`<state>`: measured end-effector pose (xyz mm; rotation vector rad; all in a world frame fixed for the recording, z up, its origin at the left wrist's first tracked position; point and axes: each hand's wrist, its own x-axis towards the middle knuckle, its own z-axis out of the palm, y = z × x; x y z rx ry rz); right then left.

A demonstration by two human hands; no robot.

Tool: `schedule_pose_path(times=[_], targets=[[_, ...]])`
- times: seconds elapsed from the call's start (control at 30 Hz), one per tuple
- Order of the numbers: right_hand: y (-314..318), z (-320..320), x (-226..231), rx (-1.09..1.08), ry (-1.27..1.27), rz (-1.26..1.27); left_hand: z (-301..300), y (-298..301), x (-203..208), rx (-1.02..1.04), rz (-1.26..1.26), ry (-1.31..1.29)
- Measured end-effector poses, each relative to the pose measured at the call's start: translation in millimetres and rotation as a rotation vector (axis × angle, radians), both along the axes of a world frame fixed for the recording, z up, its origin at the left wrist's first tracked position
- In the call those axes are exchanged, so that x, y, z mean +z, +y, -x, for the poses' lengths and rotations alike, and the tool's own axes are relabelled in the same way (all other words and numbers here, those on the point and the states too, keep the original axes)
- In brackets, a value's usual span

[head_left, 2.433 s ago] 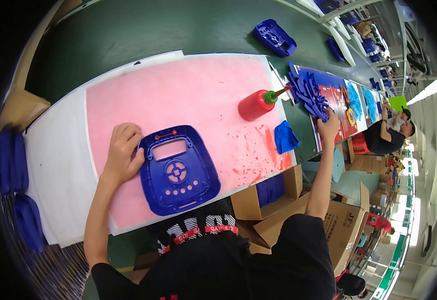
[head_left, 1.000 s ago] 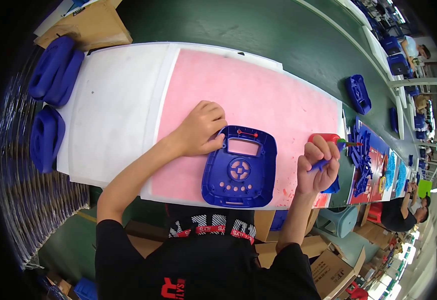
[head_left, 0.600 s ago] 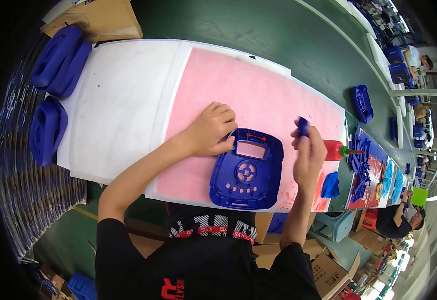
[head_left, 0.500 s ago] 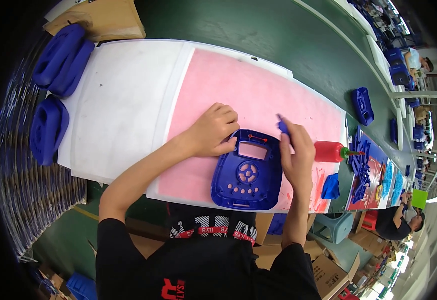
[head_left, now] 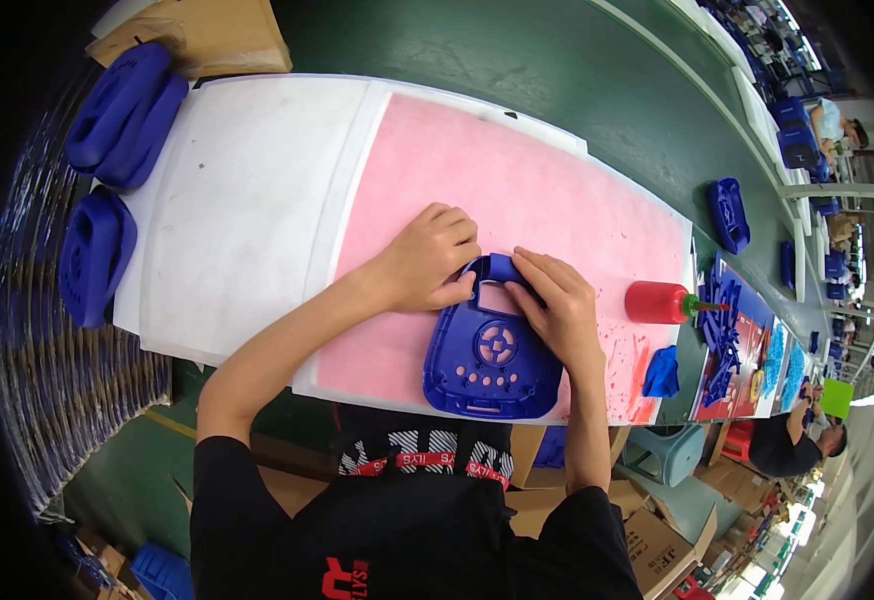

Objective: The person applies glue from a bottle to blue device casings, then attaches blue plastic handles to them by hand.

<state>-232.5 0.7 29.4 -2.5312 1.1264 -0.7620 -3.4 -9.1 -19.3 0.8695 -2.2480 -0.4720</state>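
A blue plastic housing [head_left: 457,370] lies with its hollow side up on the pink sheet; it has a rectangular window, a round grille and a row of small holes. My left hand [head_left: 432,258] is closed at its upper left corner, thumb on the rim. At the top edge, above the window, my right hand [head_left: 560,305] presses a small blue plastic strip [head_left: 501,268] against the housing. The fingers partly cover this strip and the housing's right side. To the right lies a red squeeze bottle [head_left: 655,302] with a green cap.
Stacked blue housings [head_left: 122,120] stand at the far left, by a cardboard box [head_left: 197,38]. Right of the bottle are a blue crumpled piece [head_left: 661,373] and a pile of blue strips [head_left: 722,340]. Another blue housing [head_left: 727,215] lies farther back. A co-worker [head_left: 792,440] is at the right.
My right hand has moved left with the blue strip, from beside the housing onto its top edge, covering the red marks there. My left hand has stayed at the corner.
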Motion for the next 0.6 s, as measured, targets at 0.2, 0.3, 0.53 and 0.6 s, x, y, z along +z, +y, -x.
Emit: schedule_pose_path(times=[0.2,0.3,0.53,0.6], targets=[[3,-1,-4,0.017,-0.046,0.025,1,0,1,0.009,0.049,0.014],[2,6,-5,0.013,-0.018,-0.015,6,-1,0,0.006,0.054,0.016],[7,12,4,0.104,0.296,0.084,8,-4,-1,0.009,0.015,0.016],[11,6,5,0.084,0.375,0.09,4,-3,-1,0.012,0.043,0.042]])
